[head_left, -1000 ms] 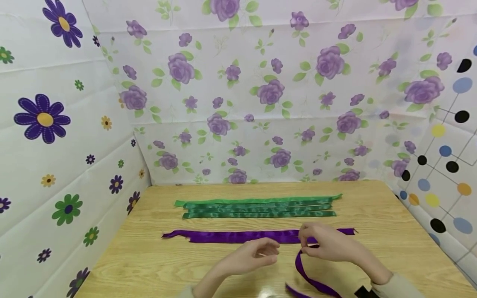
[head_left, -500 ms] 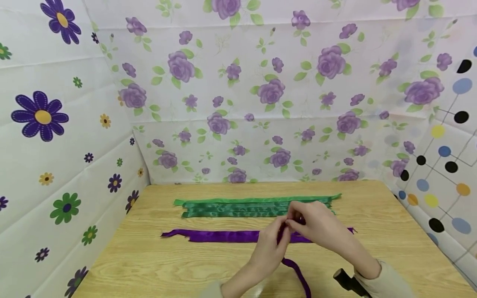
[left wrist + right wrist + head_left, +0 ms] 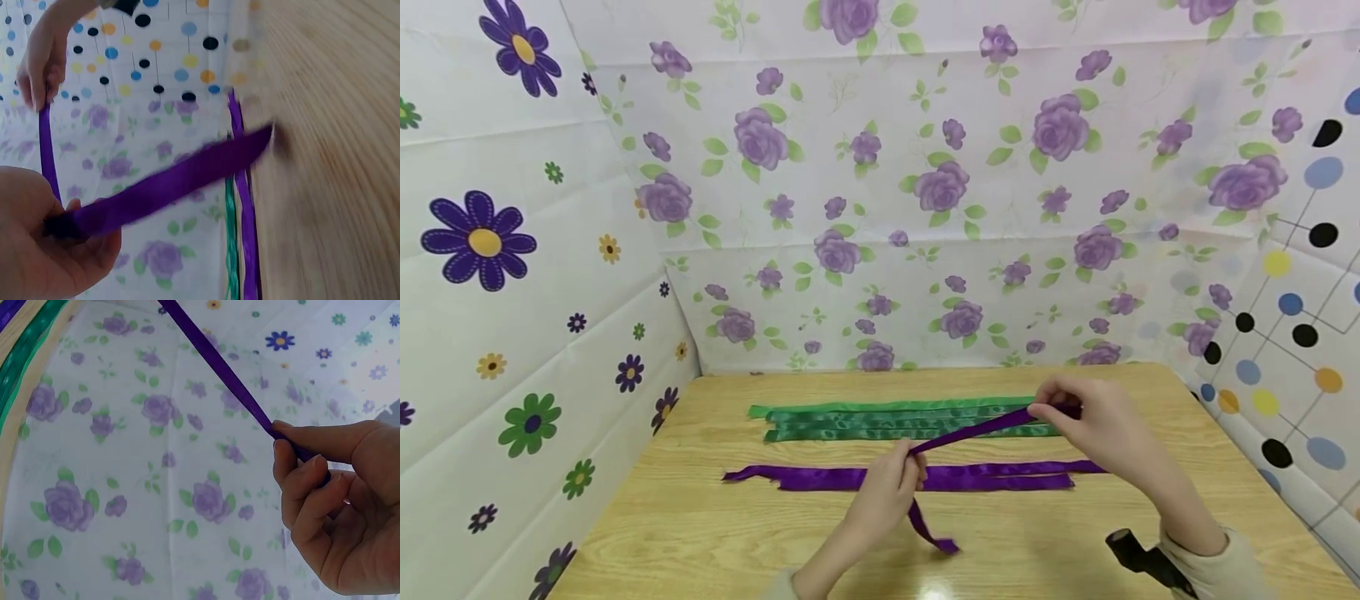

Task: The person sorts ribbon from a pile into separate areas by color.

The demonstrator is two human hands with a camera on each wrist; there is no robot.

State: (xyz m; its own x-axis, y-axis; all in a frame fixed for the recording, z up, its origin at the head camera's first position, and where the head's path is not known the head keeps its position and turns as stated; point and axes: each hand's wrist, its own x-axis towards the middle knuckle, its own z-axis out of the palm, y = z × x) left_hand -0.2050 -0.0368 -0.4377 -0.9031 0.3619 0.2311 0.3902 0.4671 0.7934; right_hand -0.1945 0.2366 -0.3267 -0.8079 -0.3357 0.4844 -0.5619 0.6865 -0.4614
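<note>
A purple ribbon (image 3: 973,431) is stretched slantwise above the table between both hands. My left hand (image 3: 887,487) pinches it partway along, and its loose tail (image 3: 169,183) hangs below that grip toward the wood. Higher and to the right, my right hand (image 3: 1101,421) pinches the ribbon near its other end, thumb against curled fingers, as the right wrist view shows. Under the hands lie purple ribbons (image 3: 820,477) side by side across the table, partly covered by the left hand. Behind them is a row of green ribbons (image 3: 850,422), its right end hidden by the right hand.
The wooden table (image 3: 700,533) ends at a flower-print cloth wall (image 3: 895,283) at the back. Patterned sheets also stand at the left (image 3: 550,333) and right (image 3: 1300,375). A black strap piece (image 3: 1150,562) sits at the right sleeve.
First only the right hand held the ribbon; then both hands met on it over the table. Now they have drawn apart, the right hand moving right and up, with the ribbon stretched between.
</note>
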